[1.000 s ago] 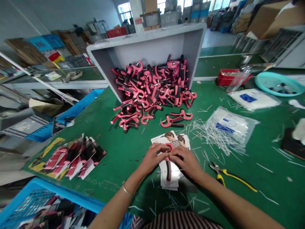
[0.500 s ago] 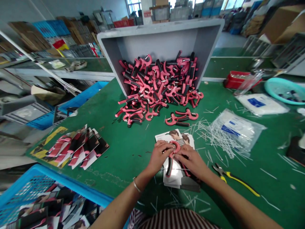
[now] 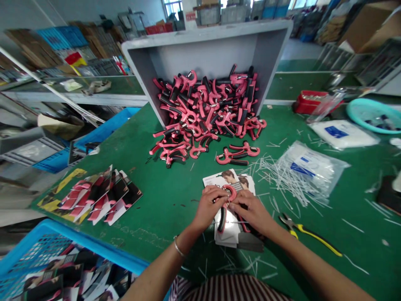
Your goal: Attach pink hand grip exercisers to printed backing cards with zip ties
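Observation:
My left hand (image 3: 208, 207) and my right hand (image 3: 251, 213) meet over a pink-and-black hand grip exerciser (image 3: 223, 214), with fingers of both hands closed around its pink coil end. Its black handle points toward me. The exerciser lies on a stack of printed cardboard backing cards (image 3: 230, 179), and my hands hide part of them. Just past the cards sit loose pink-and-black grips (image 3: 238, 154). A large heap of grips (image 3: 203, 104) spills from a grey bin (image 3: 203, 50). Yellow-handled side cutters (image 3: 308, 234) lie right of my right hand.
A green mat (image 3: 175, 188) covers the bench, scattered with white cable ties. A bag of ties (image 3: 310, 173) lies right of the cards. Carded grips (image 3: 94, 198) lie at left, above a blue crate (image 3: 62, 246) of cards. A red tray (image 3: 310, 102) and teal basin (image 3: 372, 115) stand at far right.
The whole view has shifted slightly as my head moved. My hands stay closed on the grip, which has tilted a little between them.

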